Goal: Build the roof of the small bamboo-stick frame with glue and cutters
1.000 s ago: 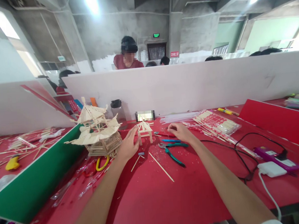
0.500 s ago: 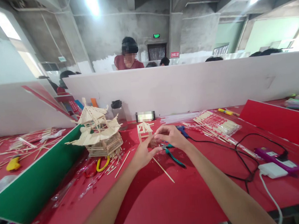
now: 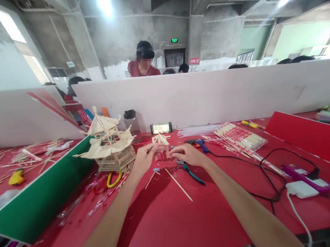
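Observation:
A small pavilion of wooden sticks (image 3: 161,139) stands upright in front of me, with a peaked roof on thin posts. My left hand (image 3: 146,156) is at its left side, fingers closed together over the left posts and partly hiding them. On the other side, my right hand (image 3: 190,154) holds nothing; its fingers are bent and apart, their tips close to the right post. Teal-handled pliers (image 3: 194,174) lie just below that hand. A loose stick (image 3: 179,184) and a shorter stick (image 3: 149,180) rest nearer me, beside a small bluish piece (image 3: 156,170).
A larger tiered stick pavilion (image 3: 109,147) stands left, behind yellow-handled scissors (image 3: 113,179) and beside a green board (image 3: 45,194). At right are a blue glue gun (image 3: 201,145), its black cable, packed sticks (image 3: 237,136) and a purple power strip (image 3: 308,177). A bottle (image 3: 132,125) stands behind.
My hands have moved apart from in front of the small pavilion to its two sides. The short stick and bluish piece now show on the table.

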`<state>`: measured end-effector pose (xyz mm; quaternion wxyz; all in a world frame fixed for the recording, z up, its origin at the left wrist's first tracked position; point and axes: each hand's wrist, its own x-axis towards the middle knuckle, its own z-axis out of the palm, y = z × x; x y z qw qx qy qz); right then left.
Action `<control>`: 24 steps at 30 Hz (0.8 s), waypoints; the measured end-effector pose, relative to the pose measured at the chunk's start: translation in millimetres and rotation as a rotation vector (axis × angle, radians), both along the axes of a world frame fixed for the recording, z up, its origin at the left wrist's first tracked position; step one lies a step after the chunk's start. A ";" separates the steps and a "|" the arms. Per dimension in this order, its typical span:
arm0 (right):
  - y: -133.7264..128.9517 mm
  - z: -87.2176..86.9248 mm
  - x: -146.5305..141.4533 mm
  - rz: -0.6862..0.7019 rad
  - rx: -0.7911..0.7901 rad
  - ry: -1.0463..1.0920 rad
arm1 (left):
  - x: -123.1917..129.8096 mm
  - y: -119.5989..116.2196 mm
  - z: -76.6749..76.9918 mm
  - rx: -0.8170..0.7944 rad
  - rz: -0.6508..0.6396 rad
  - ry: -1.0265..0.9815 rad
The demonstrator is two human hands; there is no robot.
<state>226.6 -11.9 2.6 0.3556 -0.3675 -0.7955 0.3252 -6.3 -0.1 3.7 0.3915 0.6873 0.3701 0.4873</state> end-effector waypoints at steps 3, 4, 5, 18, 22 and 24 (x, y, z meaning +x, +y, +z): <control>2.4 0.2 6.0 -0.039 0.069 -0.053 | -16.2 2.3 7.9 0.147 0.157 0.248; 4.7 -0.2 10.0 -0.072 0.102 -0.074 | -22.0 3.0 10.8 0.209 0.229 0.384; 7.7 -1.1 14.9 -0.111 0.131 -0.094 | -27.3 3.6 13.7 0.243 0.276 0.525; 37.6 -31.6 66.7 -0.388 0.186 -0.200 | -46.6 0.7 27.4 0.183 0.475 1.424; 38.1 -30.8 65.5 -0.408 0.231 -0.278 | -49.1 -0.3 33.9 0.122 0.671 1.364; 38.3 -30.8 65.8 -0.410 0.237 -0.299 | -50.7 -1.8 37.1 0.101 0.746 1.317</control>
